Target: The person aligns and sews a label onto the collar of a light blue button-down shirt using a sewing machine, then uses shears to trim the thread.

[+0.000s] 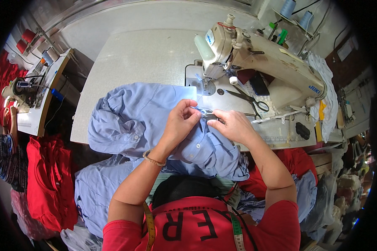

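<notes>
A light blue shirt [151, 100] lies bunched over the front of the sewing table and hangs past its edge. My left hand [183, 119] pinches the shirt's edge, thumb against fingers, just in front of the sewing machine's needle area. Close beside it, my right hand [230, 124] is closed on small metal thread snips [208, 116], their tips at the pinched cloth. Fingers partly cover both the snips and the spot where they meet the fabric. White buttons [198, 146] show along the shirt.
A sewing machine [276, 62] stands behind my hands. Black-handled scissors [255, 102] and a bobbin-like disc [220, 91] lie on the table [125, 54]. More blue cloth [96, 188] and red garments [50, 180] are piled around. At far left, another person's hand [13, 111] works at a second machine.
</notes>
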A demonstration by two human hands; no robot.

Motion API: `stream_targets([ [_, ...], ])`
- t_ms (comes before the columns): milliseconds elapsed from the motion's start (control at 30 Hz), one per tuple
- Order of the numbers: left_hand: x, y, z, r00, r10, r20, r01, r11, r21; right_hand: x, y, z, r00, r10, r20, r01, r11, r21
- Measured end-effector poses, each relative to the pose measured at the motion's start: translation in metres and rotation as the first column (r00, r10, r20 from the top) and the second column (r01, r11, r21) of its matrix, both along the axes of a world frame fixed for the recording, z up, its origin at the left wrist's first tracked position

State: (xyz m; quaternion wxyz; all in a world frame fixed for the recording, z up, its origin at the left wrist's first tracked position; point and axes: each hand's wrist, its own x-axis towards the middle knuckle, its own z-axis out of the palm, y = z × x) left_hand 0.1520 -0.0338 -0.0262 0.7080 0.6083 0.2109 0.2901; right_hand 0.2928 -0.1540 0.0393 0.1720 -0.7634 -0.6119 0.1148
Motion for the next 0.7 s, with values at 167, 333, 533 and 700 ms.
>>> stream_targets([
  [167,0.0004,0.0009,-0.0020,1.000,-0.004,0.008,0.004,1.000,0.004,0.0003,0.0006,-0.0004,1.000,-0.017,-0.008,0.017,1.000,0.006],
  [333,-0.0002,0.0007,-0.0022,1.000,-0.005,0.017,0.005,1.000,0.003,-0.0004,0.0017,0.0054,1.000,-0.016,-0.005,0.016,0.996,-0.092],
  [533,-0.0006,0.0003,-0.0017,1.000,-0.005,0.012,0.005,1.000,0.006,0.0016,-0.0002,-0.0026,1.000,0.007,0.028,-0.007,0.999,0.032],
  [700,-0.0002,0.0013,-0.0037,1.000,-0.001,0.020,0.001,1.000,0.004,-0.0022,0.0000,0.0002,0.999,0.005,0.050,-0.005,1.000,0.004],
])
